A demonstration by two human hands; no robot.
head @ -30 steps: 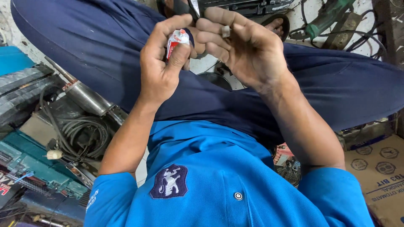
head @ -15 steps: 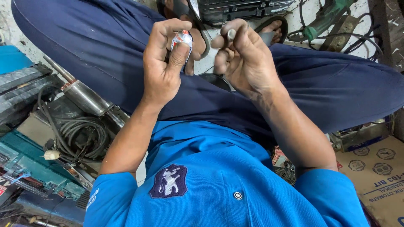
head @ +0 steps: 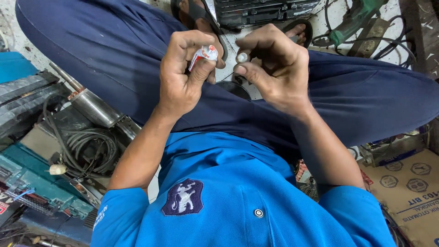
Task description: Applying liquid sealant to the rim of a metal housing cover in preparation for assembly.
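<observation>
Two hands meet above your lap in the head view, raised over your dark blue trousers point(head: 114, 55). Your left hand point(head: 183, 77) has its fingers curled together and clamped on a small red and white tube point(head: 203, 53), which is pinched between thumb and forefinger with its tip toward the other hand. Your right hand point(head: 279, 68) sits just beside it, fingers bent inward and closed on a small pale round piece point(head: 242, 57) held at the fingertips; what that piece is cannot be told. Tube and round piece are near each other but apart.

Beyond your hands, your feet in sandals point(head: 299, 31) rest on the floor beside a black slatted grille point(head: 260, 9). A green power tool point(head: 354, 16) with dark cables lies at the upper right. To your left lie a metal cylinder point(head: 93, 107), a coil of black cable point(head: 84, 146) and a teal tool case point(head: 27, 183). A cardboard box point(head: 411, 187) sits at your right. Your bright blue shirt point(head: 238, 192) with a dark crest fills the lower frame.
</observation>
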